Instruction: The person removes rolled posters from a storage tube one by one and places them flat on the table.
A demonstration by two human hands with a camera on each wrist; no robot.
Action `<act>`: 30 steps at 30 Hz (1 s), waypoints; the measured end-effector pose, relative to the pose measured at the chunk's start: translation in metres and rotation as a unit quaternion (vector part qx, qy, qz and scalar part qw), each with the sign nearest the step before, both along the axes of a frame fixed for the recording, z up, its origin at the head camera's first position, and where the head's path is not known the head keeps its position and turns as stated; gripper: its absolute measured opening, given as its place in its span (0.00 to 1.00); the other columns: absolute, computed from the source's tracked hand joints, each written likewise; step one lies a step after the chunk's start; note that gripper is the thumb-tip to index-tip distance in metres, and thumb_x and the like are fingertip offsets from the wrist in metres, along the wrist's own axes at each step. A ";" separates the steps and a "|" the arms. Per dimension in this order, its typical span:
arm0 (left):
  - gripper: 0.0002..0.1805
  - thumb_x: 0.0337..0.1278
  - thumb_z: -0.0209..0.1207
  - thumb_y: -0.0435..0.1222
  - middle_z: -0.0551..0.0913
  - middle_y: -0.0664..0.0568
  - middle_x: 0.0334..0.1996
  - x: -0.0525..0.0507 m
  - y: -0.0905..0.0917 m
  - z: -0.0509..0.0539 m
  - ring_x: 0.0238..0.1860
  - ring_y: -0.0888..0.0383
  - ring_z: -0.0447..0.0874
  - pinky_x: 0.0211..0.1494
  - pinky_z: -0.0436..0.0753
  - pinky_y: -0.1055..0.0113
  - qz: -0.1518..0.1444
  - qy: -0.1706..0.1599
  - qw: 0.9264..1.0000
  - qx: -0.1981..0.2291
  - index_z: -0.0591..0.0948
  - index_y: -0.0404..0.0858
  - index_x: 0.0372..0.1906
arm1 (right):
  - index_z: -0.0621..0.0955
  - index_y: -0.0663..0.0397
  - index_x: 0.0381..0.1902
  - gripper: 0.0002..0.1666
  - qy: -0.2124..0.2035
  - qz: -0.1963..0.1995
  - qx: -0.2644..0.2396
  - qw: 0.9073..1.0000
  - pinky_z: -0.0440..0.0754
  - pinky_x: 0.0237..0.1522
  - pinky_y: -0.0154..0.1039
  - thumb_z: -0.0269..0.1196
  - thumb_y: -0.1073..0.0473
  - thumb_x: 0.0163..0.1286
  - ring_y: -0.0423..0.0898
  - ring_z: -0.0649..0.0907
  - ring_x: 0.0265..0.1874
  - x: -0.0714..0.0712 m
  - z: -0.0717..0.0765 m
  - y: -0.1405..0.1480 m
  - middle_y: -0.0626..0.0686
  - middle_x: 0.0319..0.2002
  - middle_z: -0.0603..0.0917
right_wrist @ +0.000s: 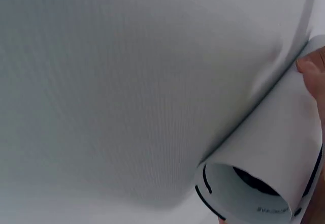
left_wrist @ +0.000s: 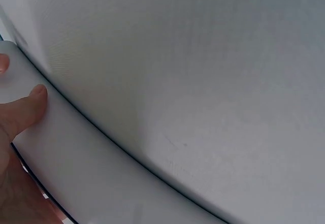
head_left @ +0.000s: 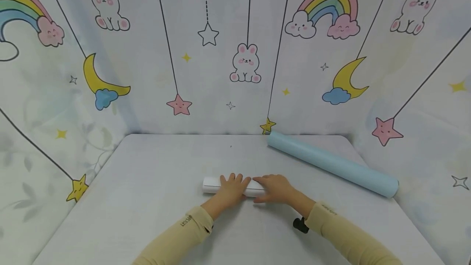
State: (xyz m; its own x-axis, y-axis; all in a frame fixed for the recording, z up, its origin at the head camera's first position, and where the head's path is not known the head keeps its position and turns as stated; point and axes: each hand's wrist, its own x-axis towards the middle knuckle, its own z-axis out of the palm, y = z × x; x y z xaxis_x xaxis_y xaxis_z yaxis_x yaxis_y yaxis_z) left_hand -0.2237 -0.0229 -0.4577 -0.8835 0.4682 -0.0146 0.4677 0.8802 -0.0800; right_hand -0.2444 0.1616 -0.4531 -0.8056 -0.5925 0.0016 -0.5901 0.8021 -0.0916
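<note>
A white paper roll (head_left: 211, 185) with dark printed lines lies crosswise on the table. My left hand (head_left: 232, 189) holds it near the middle, fingers spread over its top; in the left wrist view the thumb (left_wrist: 35, 102) lies against the roll's side. At the right end my right hand (head_left: 277, 188) grips the roll, fingers on the far side and thumb on the near side. The right wrist view shows the roll's open end (right_wrist: 249, 188), hollow, with dark marks and small print inside. Part of each hand's grip is hidden by the roll.
A long light-blue roll (head_left: 331, 162) lies slantwise at the back right of the white table (head_left: 154, 199). A small black object (head_left: 301, 225) shows beside the right sleeve. Behind stands a fabric backdrop (head_left: 147, 52) printed with rabbits, stars, moons and rainbows.
</note>
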 end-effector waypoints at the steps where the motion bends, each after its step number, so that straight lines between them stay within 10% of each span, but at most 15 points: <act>1: 0.32 0.51 0.60 0.51 0.73 0.52 0.49 0.000 0.000 0.000 0.51 0.51 0.69 0.49 0.68 0.44 0.001 0.000 1.000 0.000 0.66 0.50 0.61 | 0.74 0.50 0.57 0.42 0.002 0.002 0.001 1.000 0.75 0.33 0.43 0.65 0.33 0.48 0.47 0.81 0.37 0.000 -0.001 -0.001 0.52 0.43 0.82; 18: 0.31 0.53 0.58 0.52 0.74 0.51 0.50 -0.010 -0.025 -0.006 0.53 0.50 0.70 0.51 0.66 0.41 -0.011 -0.052 0.996 0.075 0.67 0.47 0.62 | 0.73 0.52 0.56 0.34 0.011 0.011 0.016 1.000 0.78 0.37 0.45 0.63 0.41 0.57 0.48 0.80 0.40 0.001 -0.008 0.001 0.52 0.45 0.79; 30: 0.31 0.57 0.54 0.53 0.74 0.48 0.50 0.007 -0.037 0.009 0.51 0.50 0.71 0.44 0.72 0.50 -0.012 -0.082 0.993 0.081 0.67 0.43 0.63 | 0.73 0.51 0.56 0.33 0.013 0.034 0.009 0.999 0.76 0.37 0.47 0.65 0.43 0.57 0.49 0.78 0.42 -0.001 -0.007 0.008 0.52 0.45 0.79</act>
